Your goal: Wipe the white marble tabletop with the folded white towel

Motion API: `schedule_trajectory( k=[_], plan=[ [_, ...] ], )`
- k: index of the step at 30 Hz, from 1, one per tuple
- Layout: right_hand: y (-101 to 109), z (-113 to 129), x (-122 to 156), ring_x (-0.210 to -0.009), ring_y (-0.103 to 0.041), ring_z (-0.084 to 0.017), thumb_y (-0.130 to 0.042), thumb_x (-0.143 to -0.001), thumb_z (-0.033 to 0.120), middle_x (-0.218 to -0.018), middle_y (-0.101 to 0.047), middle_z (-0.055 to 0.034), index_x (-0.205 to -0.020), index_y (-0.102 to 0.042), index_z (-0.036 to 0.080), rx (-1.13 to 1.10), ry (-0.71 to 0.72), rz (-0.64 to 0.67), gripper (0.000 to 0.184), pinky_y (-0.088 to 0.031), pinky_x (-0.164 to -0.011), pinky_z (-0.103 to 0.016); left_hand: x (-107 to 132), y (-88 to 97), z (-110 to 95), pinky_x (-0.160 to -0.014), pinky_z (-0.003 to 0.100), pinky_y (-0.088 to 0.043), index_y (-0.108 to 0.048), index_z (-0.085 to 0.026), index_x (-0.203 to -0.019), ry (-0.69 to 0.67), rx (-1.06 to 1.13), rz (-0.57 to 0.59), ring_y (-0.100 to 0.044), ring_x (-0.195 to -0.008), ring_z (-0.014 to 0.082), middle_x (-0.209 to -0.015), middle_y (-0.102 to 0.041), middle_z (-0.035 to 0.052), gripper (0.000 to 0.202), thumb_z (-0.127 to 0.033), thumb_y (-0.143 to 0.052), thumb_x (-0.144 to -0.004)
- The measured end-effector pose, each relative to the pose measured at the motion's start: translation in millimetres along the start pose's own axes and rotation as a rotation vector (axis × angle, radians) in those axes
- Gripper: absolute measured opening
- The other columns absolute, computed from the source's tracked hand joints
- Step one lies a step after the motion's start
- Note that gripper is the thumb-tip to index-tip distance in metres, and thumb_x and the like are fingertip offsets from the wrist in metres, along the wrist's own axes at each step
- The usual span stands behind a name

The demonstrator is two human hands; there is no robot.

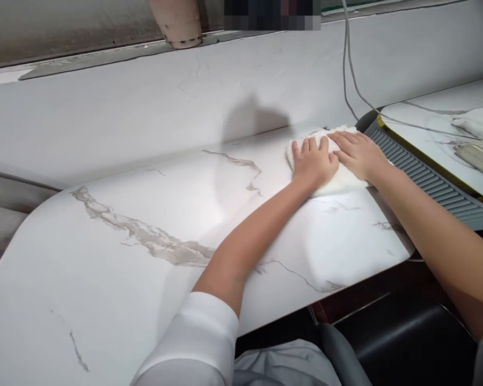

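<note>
Pressed flat on a folded white cloth (342, 182) is my left hand (314, 161), its fingers spread over the cloth's left part. My right hand (358, 153) lies on the cloth's right part, fingers stretched out and pointing left, beside the left hand's thumb. Under the cloth is the far right part of a white marble-patterned table (177, 203). Neither hand's fingers wrap around the cloth. Part of the cloth is hidden beneath both hands.
A grey ribbed strip (426, 182) with a gold edge borders another marbled surface at right, where a second white cloth (481, 120) lies by a beige object (481, 155). Grey cables (348, 59) hang there. A cup (179, 24) stands on the ledge; a black chair (410, 338) sits below.
</note>
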State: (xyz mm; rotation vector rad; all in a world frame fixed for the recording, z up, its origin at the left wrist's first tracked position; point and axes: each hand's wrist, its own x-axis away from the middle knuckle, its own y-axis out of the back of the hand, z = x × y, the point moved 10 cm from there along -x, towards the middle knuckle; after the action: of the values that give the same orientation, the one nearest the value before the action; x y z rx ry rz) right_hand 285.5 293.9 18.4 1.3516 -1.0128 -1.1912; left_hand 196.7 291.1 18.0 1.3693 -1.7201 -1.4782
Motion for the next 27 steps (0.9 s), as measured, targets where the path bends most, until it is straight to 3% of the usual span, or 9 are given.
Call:
schedule_trajectory(
  k=[7, 12, 19, 27],
  plan=[
    [-9.4, 8.5, -64.3, -0.141, -0.040, -0.028, -0.029, -0.097, 0.030, -0.154, -0.045, -0.0128, -0.148, -0.042, 0.012, -0.031, 0.063, -0.055, 0.056, -0.027, -0.119, -0.047, -44.1, -4.0, 43.6, -0.125, 0.050, -0.011, -0.039, -0.020, -0.150, 0.063, 0.020, 0.048, -0.033, -0.148, 0.0228, -0.156, -0.045, 0.0076, 0.052, -0.029, -0.029, -0.100],
    [-11.9, 11.6, -72.6, -0.142, -0.039, -0.028, -0.029, -0.098, 0.030, -0.154, -0.045, -0.0121, -0.149, -0.042, 0.012, -0.051, 0.071, -0.060, 0.055, -0.026, -0.119, -0.047, -49.4, -4.0, 52.6, -0.126, 0.053, -0.008, -0.038, -0.025, -0.150, 0.076, 0.040, 0.033, -0.030, -0.149, 0.0251, -0.155, -0.045, 0.0041, 0.051, -0.030, -0.030, -0.100],
    [-13.0, 19.5, -45.0, -0.147, -0.032, -0.030, -0.026, -0.099, 0.030, -0.158, -0.037, -0.0163, -0.152, -0.037, 0.007, 0.000, 0.052, -0.022, 0.058, -0.020, -0.121, -0.049, -22.6, 0.1, 45.1, -0.127, 0.049, -0.008, -0.037, -0.019, -0.151, 0.082, 0.019, 0.061, -0.025, -0.152, 0.0232, -0.159, -0.040, 0.0075, 0.054, -0.032, -0.026, -0.100],
    [-9.5, 42.1, 40.4, -0.147, -0.033, -0.031, -0.025, -0.096, 0.037, -0.159, -0.038, -0.0122, -0.155, -0.033, 0.015, 0.017, 0.087, -0.057, 0.063, -0.023, -0.119, -0.055, 59.6, 15.9, 18.2, -0.127, 0.050, -0.013, -0.037, -0.016, -0.151, 0.010, -0.008, 0.053, -0.029, -0.150, 0.0234, -0.159, -0.040, 0.0090, 0.055, -0.033, -0.027, -0.100]
  ],
)
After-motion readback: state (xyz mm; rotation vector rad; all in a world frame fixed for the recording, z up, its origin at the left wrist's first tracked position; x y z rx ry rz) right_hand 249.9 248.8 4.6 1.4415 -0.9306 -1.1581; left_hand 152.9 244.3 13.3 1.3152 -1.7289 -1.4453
